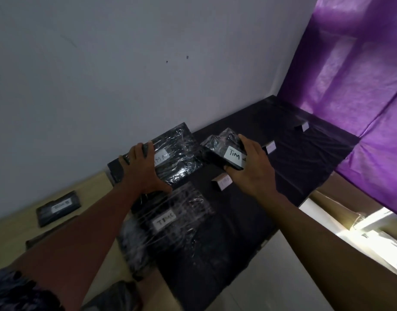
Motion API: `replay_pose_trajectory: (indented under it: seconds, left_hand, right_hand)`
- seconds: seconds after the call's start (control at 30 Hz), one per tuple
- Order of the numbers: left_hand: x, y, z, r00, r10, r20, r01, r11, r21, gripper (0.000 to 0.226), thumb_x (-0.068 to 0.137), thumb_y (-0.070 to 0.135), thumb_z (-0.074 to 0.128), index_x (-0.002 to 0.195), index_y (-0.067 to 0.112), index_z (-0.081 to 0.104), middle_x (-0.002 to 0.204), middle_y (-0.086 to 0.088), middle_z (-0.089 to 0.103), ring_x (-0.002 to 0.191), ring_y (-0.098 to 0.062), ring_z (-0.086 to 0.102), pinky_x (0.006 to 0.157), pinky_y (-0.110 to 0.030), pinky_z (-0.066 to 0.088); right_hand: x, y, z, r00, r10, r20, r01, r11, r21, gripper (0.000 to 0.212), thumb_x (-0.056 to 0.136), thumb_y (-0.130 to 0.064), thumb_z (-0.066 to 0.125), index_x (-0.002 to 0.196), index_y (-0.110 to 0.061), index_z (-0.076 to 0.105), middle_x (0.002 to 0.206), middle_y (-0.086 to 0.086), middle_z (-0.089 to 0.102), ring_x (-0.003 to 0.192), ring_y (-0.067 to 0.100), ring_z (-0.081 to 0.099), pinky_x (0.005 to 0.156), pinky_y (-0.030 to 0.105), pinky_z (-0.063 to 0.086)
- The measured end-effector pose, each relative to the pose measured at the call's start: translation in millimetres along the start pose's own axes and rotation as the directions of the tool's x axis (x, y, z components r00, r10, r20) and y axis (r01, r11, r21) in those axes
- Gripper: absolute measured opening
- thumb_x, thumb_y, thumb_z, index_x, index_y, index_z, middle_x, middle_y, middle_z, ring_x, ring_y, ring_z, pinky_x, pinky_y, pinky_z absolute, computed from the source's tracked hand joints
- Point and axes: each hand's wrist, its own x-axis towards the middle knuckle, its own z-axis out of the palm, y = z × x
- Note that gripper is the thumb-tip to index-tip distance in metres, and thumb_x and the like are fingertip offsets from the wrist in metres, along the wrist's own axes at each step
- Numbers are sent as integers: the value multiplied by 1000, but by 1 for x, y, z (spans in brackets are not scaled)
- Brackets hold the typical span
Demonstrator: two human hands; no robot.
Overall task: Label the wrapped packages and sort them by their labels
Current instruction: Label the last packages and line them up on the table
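My right hand (252,169) holds a small black wrapped package (224,151) with a white label reading "TIM", lifted above the dark cloth (294,167). My left hand (143,171) grips the near left end of a large flat wrapped package (179,158) whose label is partly covered and shows "MA". Just in front of it lies another big plastic-wrapped package (170,223) labelled "TIM C". A small labelled package (58,207) rests far left on the wooden table (92,187).
Folded white paper tags stand on the cloth: one (223,182) below my right hand, one (271,147) beside it, one (304,126) at the back. A purple curtain (350,75) hangs on the right. The grey wall (125,63) runs behind the table.
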Motion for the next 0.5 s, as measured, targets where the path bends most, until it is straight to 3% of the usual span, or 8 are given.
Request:
replay_pose_trajectory:
  seconds: [0.27, 0.5]
  left_hand:
    - [63, 52, 24, 997, -20, 77, 21, 1000, -11, 158, 37, 84, 73, 151, 20, -14, 158, -15, -6, 146, -37, -6, 110, -71, 3]
    - [111, 103, 60, 983, -113, 147, 113, 994, 8, 157, 40, 83, 73, 152, 18, -17, 159, -13, -10, 147, -35, -11, 111, -70, -4]
  right_hand:
    - [71, 50, 0, 999, 11, 36, -12, 1000, 16, 89, 73, -42, 77, 148, -37, 29, 143, -12, 40, 126, 15, 46, 93, 44, 49]
    - [143, 118, 19, 985, -101, 140, 92, 993, 75, 90, 72, -38, 80, 147, -33, 31, 140, -7, 44, 124, 18, 47, 96, 44, 49]
